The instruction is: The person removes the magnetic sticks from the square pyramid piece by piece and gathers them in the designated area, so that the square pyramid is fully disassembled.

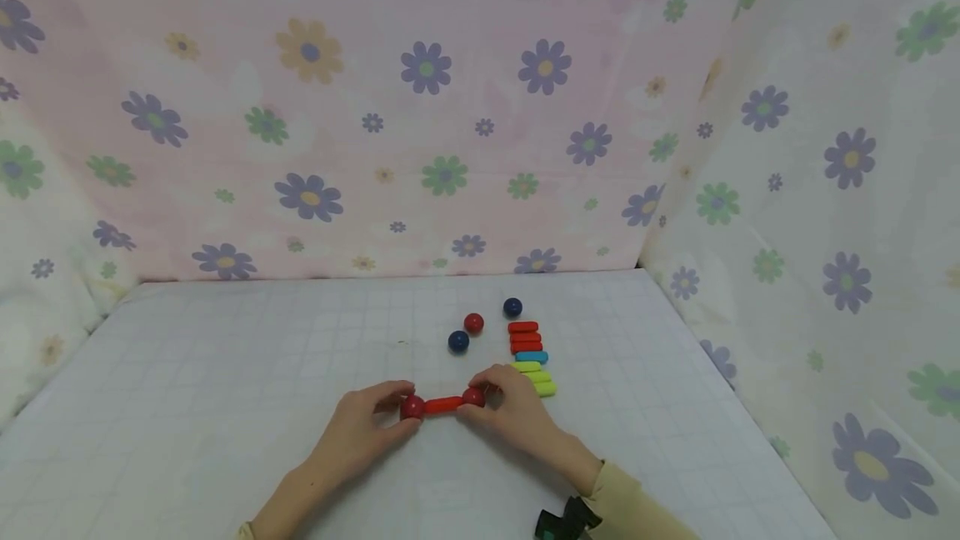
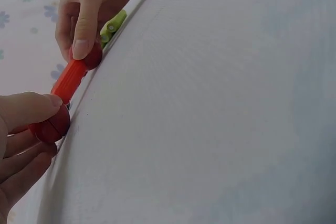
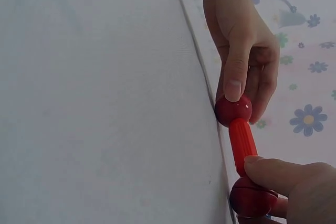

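A ridged orange-red rod (image 1: 443,405) lies between two dark red balls, one at each end. My left hand (image 1: 365,422) pinches the left ball (image 1: 412,407) between thumb and fingers. At the other end, my right hand (image 1: 517,411) grips the right ball (image 1: 473,397), its thumb reaching toward the rod. In the right wrist view, the rod (image 3: 242,145) meets both balls, with the right thumb touching its near end. The left wrist view shows the left thumb on top of its ball (image 2: 51,125). Whether the rod is seated inside the balls cannot be told.
Beyond the hands lie a red ball (image 1: 473,323) and two dark blue balls (image 1: 458,342). Several red rods (image 1: 526,337), a blue rod (image 1: 532,357) and yellow-green rods (image 1: 545,389) form a column beside the right hand. Flowered cloth (image 1: 442,123) hangs behind the white table (image 1: 225,373).
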Motion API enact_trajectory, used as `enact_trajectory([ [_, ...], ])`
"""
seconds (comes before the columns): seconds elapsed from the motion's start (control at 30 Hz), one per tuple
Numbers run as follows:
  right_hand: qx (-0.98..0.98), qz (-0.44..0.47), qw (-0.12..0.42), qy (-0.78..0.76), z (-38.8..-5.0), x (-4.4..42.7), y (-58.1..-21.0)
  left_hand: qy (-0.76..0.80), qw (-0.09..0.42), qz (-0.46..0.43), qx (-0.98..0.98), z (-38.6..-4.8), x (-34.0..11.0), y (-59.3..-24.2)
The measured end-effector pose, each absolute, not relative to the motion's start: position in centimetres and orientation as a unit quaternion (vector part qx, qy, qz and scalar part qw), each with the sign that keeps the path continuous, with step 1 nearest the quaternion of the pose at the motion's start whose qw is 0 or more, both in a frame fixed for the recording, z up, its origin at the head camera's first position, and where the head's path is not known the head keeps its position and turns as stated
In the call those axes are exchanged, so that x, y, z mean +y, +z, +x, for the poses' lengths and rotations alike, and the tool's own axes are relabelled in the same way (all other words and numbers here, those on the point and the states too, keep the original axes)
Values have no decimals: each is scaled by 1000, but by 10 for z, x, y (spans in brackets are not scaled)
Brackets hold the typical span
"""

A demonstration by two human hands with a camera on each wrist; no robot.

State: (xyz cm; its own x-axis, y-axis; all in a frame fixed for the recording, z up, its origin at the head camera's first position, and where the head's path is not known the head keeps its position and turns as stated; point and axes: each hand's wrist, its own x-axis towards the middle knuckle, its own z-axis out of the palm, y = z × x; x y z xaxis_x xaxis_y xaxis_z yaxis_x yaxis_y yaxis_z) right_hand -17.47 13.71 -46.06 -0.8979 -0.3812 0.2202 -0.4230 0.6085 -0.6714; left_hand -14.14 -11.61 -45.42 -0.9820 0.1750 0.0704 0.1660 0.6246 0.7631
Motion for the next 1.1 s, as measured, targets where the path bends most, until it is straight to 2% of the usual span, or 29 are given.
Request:
enact_trajectory([
  [0.43,-873,250,58,414,-175,138,-471,416,-36,99,903,-141,-116,-459],
  [1.1,-869,259,41,419,-173,136,-471,421,-47,102,900,-142,-115,-463],
])
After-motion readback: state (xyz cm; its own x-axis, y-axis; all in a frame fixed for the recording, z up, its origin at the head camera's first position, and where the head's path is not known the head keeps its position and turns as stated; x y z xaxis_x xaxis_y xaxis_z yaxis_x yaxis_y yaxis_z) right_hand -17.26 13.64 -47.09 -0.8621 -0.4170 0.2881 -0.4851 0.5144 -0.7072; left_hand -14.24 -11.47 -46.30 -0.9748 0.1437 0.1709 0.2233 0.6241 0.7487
